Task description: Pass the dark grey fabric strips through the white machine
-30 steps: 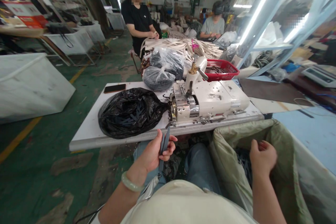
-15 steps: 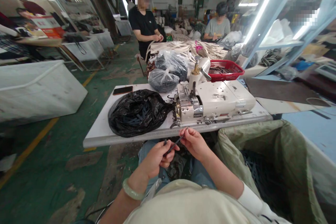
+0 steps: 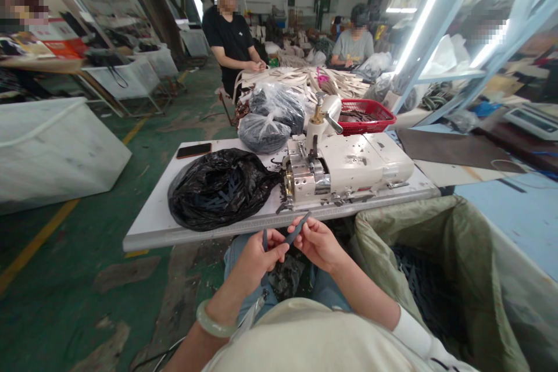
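Between my two hands is a dark grey strip (image 3: 298, 229), narrow and flat, in front of the table's near edge. My left hand (image 3: 260, 257) is closed on its lower end, and a dark end also sticks up by the left fingers. My right hand (image 3: 319, 243) pinches the strip near its upper tip. Beyond my hands stands a cream skiving-type machine (image 3: 361, 165) with a metal head. Left of it lies a black plastic bag (image 3: 183, 192), its mouth showing similar dark strips.
A phone (image 3: 194, 150) lies on the white table (image 3: 150, 209). Clear plastic bags (image 3: 265, 132) and a red basket (image 3: 368, 109) stand behind the machine. At my right is a green sack (image 3: 473, 256) with dark strips inside. Two people work across the table.
The strip has been turned so its flat face shows, and its tip points up past my right fingers. My head view has shifted slightly to the right.
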Demonstrator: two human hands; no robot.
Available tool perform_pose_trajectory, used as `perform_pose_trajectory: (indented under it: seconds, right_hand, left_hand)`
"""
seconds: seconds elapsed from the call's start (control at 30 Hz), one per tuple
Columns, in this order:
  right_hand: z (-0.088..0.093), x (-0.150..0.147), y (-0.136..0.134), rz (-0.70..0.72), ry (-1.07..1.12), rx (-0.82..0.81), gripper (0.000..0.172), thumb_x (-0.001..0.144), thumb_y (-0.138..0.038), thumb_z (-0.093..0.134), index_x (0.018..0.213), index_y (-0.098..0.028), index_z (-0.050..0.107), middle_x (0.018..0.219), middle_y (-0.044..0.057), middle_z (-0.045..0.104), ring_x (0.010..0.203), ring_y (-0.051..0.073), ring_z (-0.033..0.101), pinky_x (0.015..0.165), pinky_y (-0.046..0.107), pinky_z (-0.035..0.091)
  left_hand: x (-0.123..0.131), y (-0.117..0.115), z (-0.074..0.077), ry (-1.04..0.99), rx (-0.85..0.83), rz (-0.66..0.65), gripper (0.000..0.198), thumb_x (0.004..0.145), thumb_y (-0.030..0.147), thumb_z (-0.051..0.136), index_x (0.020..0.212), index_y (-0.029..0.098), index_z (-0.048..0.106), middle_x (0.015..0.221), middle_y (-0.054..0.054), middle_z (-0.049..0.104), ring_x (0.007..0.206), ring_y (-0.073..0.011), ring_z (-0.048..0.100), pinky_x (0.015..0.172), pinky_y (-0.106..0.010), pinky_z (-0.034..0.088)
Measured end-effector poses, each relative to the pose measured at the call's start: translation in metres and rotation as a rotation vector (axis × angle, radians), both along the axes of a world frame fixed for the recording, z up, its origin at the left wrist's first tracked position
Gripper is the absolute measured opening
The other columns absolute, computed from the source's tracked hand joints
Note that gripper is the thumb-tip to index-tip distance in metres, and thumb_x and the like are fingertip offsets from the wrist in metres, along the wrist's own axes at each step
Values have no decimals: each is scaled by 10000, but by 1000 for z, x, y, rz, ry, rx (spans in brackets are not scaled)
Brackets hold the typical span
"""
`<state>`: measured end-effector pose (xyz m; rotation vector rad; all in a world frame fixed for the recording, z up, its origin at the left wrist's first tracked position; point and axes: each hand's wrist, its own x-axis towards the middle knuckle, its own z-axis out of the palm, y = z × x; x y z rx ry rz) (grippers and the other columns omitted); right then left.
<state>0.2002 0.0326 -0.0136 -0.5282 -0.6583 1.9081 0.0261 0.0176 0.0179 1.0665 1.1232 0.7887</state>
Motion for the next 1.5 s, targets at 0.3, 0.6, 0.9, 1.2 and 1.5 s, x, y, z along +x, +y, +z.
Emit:
perform_pose_trajectory:
  seconds: [0.3, 0.6, 0.9, 1.2, 1.5]
  right_hand:
    - [-4, -12, 13, -282, -280, -16, 300, 701, -343, 789, 602, -151, 582, 675, 32, 669, 437, 61, 457, 417, 172, 382]
    - [-8, -7, 10, -12, -38, -38, 275, 728, -323, 774, 937, -169, 685, 834, 36, 681, 485, 57, 451, 486, 199, 444]
    - [0, 17, 100, -479, -532, -181, 329, 727, -414, 728, 616, -132, 598, 460, -41, 477, 397, 57, 414, 372, 158, 320]
    - [-2, 20, 143, -581, -638, -257, 261, 776, -227, 606, 541, -128, 549, 353, -52, 408, 291, 46, 314, 278, 155, 162]
    - [0, 60, 121, -922, -735, -241, 285, 805, -351, 556, 590, -168, 518, 412, -47, 442, 338, 78, 385, 346, 197, 272]
  left_hand:
    - [2, 0, -3, -56, -96, -117, 295, 772, 409, 643, 802, 116, 633, 609, -12, 560, 396, -23, 246, 387, -196, 126]
    - [5, 5, -5, -235, -261, -129, 267, 759, 366, 666, 789, 102, 641, 577, -12, 552, 377, 3, 178, 392, -194, 67]
    - [4, 8, -3, -167, -266, -127, 358, 804, 437, 623, 929, 104, 662, 578, 39, 453, 408, -14, 188, 394, -194, 71]
    - [-12, 8, -6, -187, -286, -84, 378, 803, 455, 624, 900, 93, 673, 568, 50, 404, 415, -6, 172, 395, -184, 64]
    - [-13, 17, -6, -491, -366, -31, 537, 865, 555, 475, 992, 68, 664, 616, 7, 435, 446, -21, 205, 370, -132, 91]
